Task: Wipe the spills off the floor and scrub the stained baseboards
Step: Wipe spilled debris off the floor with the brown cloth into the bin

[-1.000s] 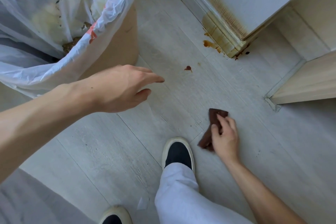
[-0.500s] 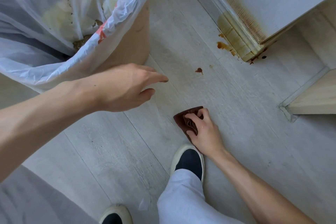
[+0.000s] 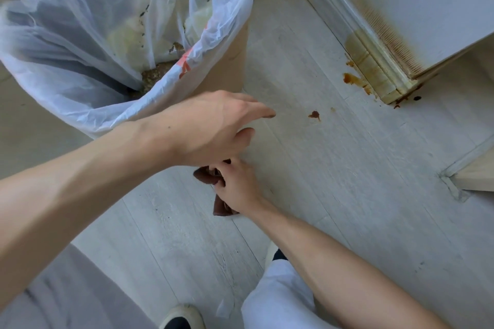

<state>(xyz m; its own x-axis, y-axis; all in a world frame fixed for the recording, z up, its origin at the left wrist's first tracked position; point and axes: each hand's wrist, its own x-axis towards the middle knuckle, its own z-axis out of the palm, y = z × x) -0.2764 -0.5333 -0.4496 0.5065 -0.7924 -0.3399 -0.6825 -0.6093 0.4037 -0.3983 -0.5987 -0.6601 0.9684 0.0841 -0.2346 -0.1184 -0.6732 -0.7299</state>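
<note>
1. The right hand (image 3: 238, 187) bunches a brown cloth (image 3: 207, 177) in curled fingers, low against the floor (image 3: 347, 181) just in front of the bin (image 3: 224, 67).
2. The left hand (image 3: 211, 125) hovers above it beside the bin, fingers loosely extended, holding nothing.
3. A brown spot (image 3: 314, 115) lies right of the bin.
4. Farther right, the stained baseboard (image 3: 374, 67) has a spill (image 3: 352, 79) at its foot.

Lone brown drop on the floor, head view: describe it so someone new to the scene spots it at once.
Start at the stained baseboard corner, where brown spill pools against the trim. Go out across the pale plank floor toward the lined bin. The lone drop sits alone on open floor just past the left hand fingertips, darker than the faint speck beside it and detached from the puddle by the trim.
</note>
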